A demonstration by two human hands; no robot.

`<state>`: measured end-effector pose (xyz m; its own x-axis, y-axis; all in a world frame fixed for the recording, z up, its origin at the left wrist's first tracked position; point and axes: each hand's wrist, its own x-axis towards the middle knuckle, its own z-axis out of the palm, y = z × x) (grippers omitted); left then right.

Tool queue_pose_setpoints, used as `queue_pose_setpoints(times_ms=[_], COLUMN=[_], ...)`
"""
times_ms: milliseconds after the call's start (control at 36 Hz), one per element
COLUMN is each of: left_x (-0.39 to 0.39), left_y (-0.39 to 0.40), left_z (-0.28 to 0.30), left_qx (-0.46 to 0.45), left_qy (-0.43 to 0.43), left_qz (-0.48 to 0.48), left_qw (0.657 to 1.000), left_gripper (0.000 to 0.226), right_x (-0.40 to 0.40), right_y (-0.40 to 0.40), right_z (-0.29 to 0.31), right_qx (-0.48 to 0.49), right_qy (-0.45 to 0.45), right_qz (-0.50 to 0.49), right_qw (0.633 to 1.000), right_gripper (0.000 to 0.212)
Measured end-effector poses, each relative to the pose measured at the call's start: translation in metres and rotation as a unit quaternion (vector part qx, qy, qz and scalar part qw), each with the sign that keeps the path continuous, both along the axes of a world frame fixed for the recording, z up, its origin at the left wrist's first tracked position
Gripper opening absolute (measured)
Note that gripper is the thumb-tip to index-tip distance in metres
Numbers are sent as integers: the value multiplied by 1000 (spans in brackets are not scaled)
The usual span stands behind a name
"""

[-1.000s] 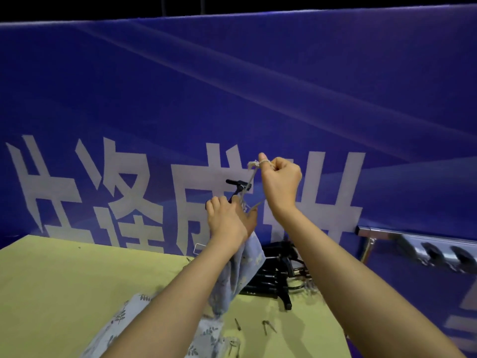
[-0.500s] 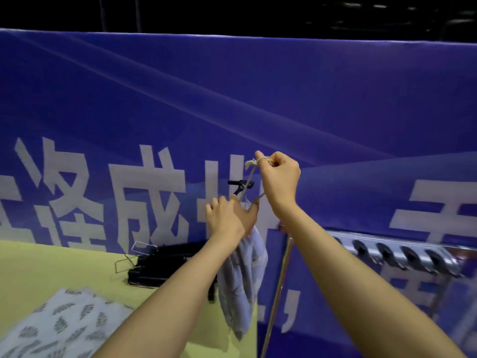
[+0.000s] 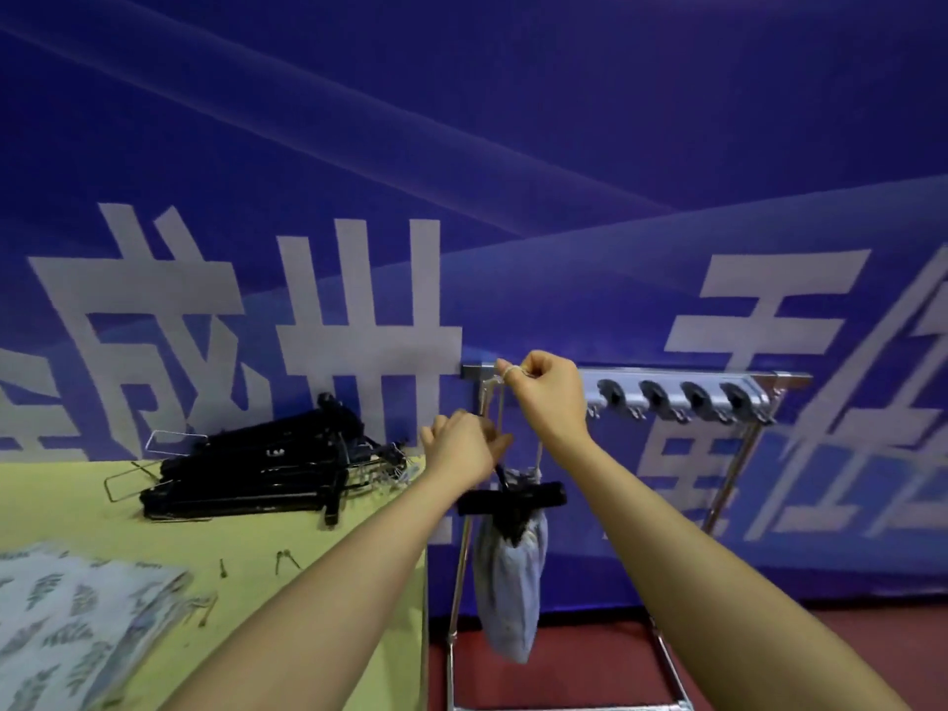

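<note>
Fingers (image 3: 533,367) of the right hand (image 3: 551,400) pinched the wire hook (image 3: 499,397), lifting it to the rack rail's (image 3: 682,374) 9 o'clock end, likely to seat it. Left hand (image 3: 459,449) gripped the hanger (image 3: 513,497) neck as a steady. Cloth (image 3: 510,582) hung at its 6 o'clock, off the tabletop (image 3: 231,546).

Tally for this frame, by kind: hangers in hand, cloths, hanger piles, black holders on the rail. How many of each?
Held hanger: 1, gripped by left hand and right hand
Cloths: 2, grey-blue cloth clipped on it, patterned cloth on the table
Hanger pile: 1, too tangled to count singly
Black holders on the rail: 4 in view
Total: 8
</note>
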<state>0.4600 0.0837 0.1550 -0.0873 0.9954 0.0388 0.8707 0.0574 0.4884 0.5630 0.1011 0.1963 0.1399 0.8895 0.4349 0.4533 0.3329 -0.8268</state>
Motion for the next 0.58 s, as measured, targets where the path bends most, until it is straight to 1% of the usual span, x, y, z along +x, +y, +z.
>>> queue_pose_setpoints(times_ms=[83, 194, 278, 361, 417, 528, 583], left_x=[9, 18, 23, 29, 34, 44, 48], left_y=[7, 22, 34, 42, 50, 71, 81], left_z=[-15, -32, -45, -56, -62, -76, -80], left_qx=[9, 9, 19, 18, 11, -12, -21], left_qy=[-49, -165, -199, -249, -273, -302, -320], left_qz=[-14, -14, -14, -39, -57, -79, -80], left_qw=[999, 986, 980, 968, 960, 950, 944], left_gripper=[27, 31, 33, 29, 26, 21, 20], right_x=[13, 27, 36, 44, 51, 67, 73], right_y=[7, 17, 27, 33, 39, 53, 63], right_z=[-24, -43, -60, -76, -86, -104, -109], right_qx=[-39, -86, -110, -129, -141, -158, -164], right_qy=[-27, -87, -126, -150, -133, -69, -55], right_qz=[-22, -65, -93, -97, -87, -40, -27], right_qw=[999, 990, 982, 975, 977, 984, 985], right_gripper=[51, 49, 49, 42, 34, 25, 19])
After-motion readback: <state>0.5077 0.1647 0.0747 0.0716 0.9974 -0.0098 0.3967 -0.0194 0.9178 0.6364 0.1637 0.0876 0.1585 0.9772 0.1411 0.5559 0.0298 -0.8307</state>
